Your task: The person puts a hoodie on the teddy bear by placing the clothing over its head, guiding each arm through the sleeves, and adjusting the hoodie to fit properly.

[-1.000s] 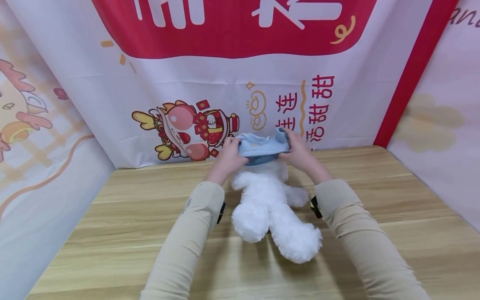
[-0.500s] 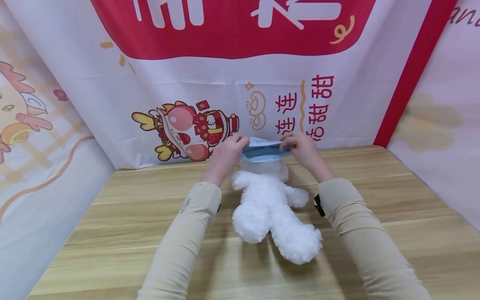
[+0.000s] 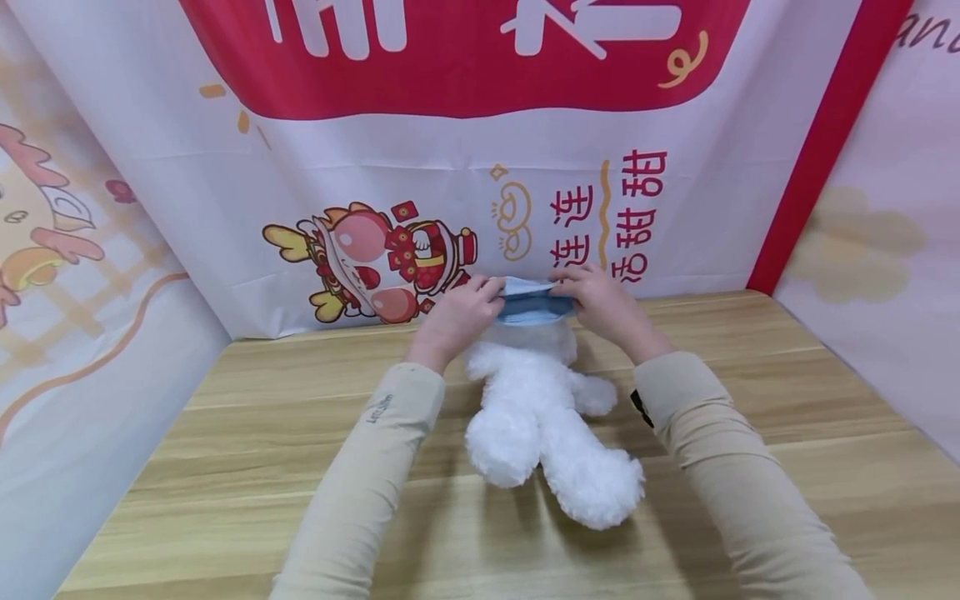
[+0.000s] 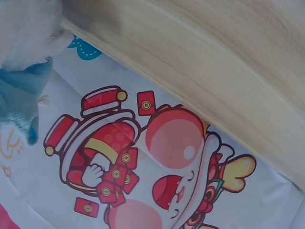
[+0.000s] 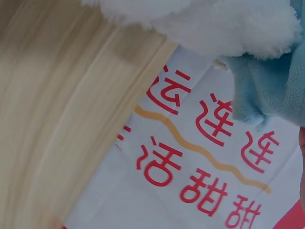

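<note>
A fluffy white plush toy (image 3: 521,400) lies on the table with its legs toward me. Around or over its head end is a light blue garment (image 3: 534,312) of soft cloth, its opening facing me. My left hand (image 3: 459,318) pinches the garment's upper edge on the left; my right hand (image 3: 606,310) pinches the same edge on the right. The cloth and hands conceal the toy's head. In the left wrist view, blue cloth (image 4: 21,95) hangs beside white fur (image 4: 28,36). The right wrist view has blue cloth (image 5: 267,88) against the fur (image 5: 214,26).
The wood-grain table (image 3: 285,417) meets a printed cloth backdrop (image 3: 420,183) just behind the toy's head end. Cloth walls stand at the left (image 3: 82,250) and right (image 3: 877,250).
Both hands have shifted from the garment's sides to its upper edge. The cloth's opening has come into view and faces me. The toy's body stays almost in place.
</note>
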`<state>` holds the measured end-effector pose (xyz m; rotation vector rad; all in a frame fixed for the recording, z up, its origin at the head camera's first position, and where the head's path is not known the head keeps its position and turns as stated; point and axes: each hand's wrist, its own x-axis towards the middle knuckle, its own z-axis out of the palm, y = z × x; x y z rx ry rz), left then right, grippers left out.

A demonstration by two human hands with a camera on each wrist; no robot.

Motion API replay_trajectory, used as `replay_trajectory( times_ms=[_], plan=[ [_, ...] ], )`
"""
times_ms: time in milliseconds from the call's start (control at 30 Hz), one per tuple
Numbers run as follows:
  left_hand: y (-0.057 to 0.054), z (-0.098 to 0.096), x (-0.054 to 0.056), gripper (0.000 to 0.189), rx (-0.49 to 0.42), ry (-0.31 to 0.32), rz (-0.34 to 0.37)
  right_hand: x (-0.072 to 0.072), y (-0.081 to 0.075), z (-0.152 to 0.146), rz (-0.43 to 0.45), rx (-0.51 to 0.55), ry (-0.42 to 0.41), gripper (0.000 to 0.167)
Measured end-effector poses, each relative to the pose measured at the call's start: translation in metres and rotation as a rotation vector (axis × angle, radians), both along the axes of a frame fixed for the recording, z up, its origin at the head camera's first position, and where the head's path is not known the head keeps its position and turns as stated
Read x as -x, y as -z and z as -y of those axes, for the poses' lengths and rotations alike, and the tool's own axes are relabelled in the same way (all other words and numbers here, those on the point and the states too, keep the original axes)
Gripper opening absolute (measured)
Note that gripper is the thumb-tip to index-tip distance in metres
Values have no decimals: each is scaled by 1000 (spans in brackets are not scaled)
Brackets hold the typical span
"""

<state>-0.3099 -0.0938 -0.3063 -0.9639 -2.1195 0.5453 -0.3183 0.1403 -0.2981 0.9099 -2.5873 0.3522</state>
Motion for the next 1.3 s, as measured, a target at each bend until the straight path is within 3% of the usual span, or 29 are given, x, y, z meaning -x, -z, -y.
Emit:
replay_trajectory(
  times_ms=[133, 267, 333, 467, 567, 667, 900, 1033, 1300],
  plan=[
    [3, -7, 4, 23, -43, -121, 121, 1, -3, 6, 18, -162, 94, 33],
    [4, -16, 3, 26, -165, -245, 199, 1, -2, 11, -41, -147, 216, 30],
    [3, -20, 2, 29, -236, -280, 167, 1, 0, 14, -124, -75, 271, 33],
    [2, -28, 3, 37, -309, -305, 34, -1, 3, 20, -277, 71, 351, 42],
    [3, -32, 4, 42, -314, -320, 4, 1, 11, 25, -298, 144, 393, 44],
    [11, -33, 5, 48, -298, -347, 59, 4, 25, 27, -256, 187, 417, 42],
    [33, -28, 5, 47, -361, -322, 190, 8, 53, 33, 108, 294, 492, 39],
    [40, -25, 5, 50, -389, -306, 251, 8, 59, 36, 216, 256, 522, 36],
    [45, -21, 9, 50, -555, -315, 594, 13, 62, 39, 323, 253, 498, 41]
  ],
)
